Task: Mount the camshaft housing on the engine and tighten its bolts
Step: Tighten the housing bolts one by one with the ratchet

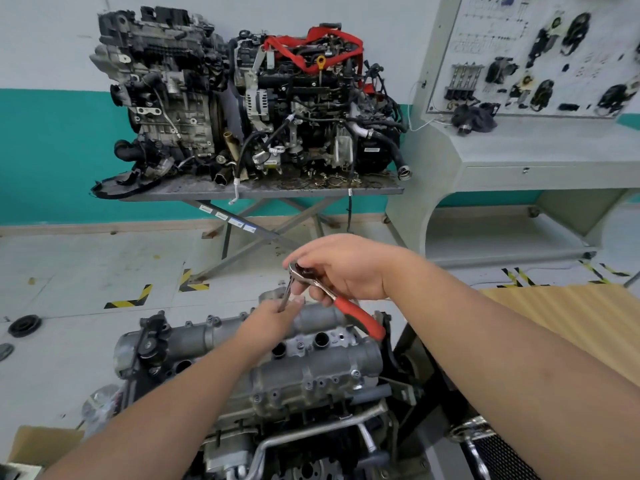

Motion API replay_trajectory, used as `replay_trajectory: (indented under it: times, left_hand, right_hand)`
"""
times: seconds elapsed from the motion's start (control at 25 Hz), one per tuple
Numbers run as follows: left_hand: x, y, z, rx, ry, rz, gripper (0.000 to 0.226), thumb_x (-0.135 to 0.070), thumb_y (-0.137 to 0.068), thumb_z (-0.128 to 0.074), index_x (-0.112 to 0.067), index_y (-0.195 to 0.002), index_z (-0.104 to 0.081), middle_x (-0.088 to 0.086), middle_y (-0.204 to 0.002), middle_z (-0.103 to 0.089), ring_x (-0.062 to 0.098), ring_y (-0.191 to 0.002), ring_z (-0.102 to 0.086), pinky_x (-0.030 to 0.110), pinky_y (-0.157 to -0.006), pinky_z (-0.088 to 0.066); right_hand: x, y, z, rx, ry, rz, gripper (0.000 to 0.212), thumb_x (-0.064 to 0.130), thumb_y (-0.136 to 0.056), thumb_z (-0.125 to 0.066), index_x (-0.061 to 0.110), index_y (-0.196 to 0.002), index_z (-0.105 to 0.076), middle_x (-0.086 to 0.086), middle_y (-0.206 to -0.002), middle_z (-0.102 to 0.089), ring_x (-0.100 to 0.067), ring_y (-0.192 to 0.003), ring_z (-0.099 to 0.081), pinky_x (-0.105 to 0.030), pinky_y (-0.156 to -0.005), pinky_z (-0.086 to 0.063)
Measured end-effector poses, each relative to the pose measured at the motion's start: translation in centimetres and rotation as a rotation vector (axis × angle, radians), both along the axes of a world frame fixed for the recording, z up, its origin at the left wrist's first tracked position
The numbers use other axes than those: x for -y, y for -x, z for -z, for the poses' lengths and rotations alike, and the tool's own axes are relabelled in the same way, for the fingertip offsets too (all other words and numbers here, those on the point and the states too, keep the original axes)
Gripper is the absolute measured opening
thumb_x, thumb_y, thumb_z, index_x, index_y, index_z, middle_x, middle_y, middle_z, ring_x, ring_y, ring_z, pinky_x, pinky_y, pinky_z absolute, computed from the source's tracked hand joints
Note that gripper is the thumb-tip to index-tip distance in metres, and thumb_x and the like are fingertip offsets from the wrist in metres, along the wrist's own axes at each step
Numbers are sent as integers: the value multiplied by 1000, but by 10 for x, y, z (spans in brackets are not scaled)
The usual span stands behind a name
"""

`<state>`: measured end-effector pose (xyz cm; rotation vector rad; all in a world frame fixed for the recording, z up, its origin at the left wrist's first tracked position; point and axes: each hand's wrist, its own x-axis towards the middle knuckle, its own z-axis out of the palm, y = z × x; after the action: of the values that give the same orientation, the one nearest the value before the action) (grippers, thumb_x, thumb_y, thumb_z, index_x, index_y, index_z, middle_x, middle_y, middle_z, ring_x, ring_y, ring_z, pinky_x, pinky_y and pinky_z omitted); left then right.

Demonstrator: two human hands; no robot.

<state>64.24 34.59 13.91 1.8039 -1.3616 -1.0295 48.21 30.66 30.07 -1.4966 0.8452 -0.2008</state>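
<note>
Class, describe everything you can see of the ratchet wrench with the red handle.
The ratchet wrench has a shiny metal head and shank and a red grip that slopes down to the right. A thin metal extension drops from the head toward the grey camshaft housing. The right hand holds it near the head, fingers curled round the shank; the left hand pinches the extension. Its lower tip is hidden.

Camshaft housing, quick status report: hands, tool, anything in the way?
Right hand grips the red-handled ratchet. Left hand pinches its extension bar over the camshaft housing's far edge. Housing sits on engine. Nothing blocking.
</note>
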Motion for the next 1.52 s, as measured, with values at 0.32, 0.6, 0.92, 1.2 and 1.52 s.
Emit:
replay_trajectory:
  times: [0.32, 0.6, 0.92, 1.2, 1.52]
  left_hand:
    - [34, 130, -24, -61, 153, 248, 52, -68, -86, -56, -28, -59, -37, -12, -52, -29, 10, -49, -26, 26, -46, -20]
    - [64, 329, -22, 136, 263, 485, 52, -50, -99, -49, -22, -58, -36, -10, -48, -30, 7, -45, -30, 26, -47, -21]
    - [51, 525, 4, 115, 194, 731, 54, -61, -96, -45, -23, -59, -34, -10, -48, -33, 5, -45, -34, 32, -53, -24]
    - [43, 594, 31, 123, -75, 837, 55, -71, -94, -36, -21, -69, -35, -6, -59, -33, 13, -54, -34, 32, -56, -22]
    - [16, 662, 80, 6, -518, 818, 26, -23, -103, -38, -13, -103, -62, 4, -82, -53, 16, -66, -43, 26, -51, -32]
  right_hand:
    - [16, 171, 11, 253, -224, 412, 19, 17, -101, -46, 10, -111, -61, -4, -76, -62, -10, -51, -43, -20, -44, -35]
    - [-6, 367, 27, 391, -309, 739, 15, 13, -97, -46, 12, -102, -60, -5, -73, -61, -9, -46, -43, -18, -40, -34]
    - [-71, 550, 39, 429, -305, 1075, 17, 12, -96, -47, 11, -104, -62, -4, -71, -61, -9, -44, -40, -18, -39, -33]
    - [-101, 622, 66, 439, -213, 1594, 16, 1, -94, -47, 8, -91, -61, -13, -79, -64, -13, -52, -47, -23, -48, -37]
    - [-127, 670, 182, -339, -158, 1861, 20, -10, -86, -51, -5, -99, -65, -19, -91, -67, -35, -88, -72, -39, -70, -53]
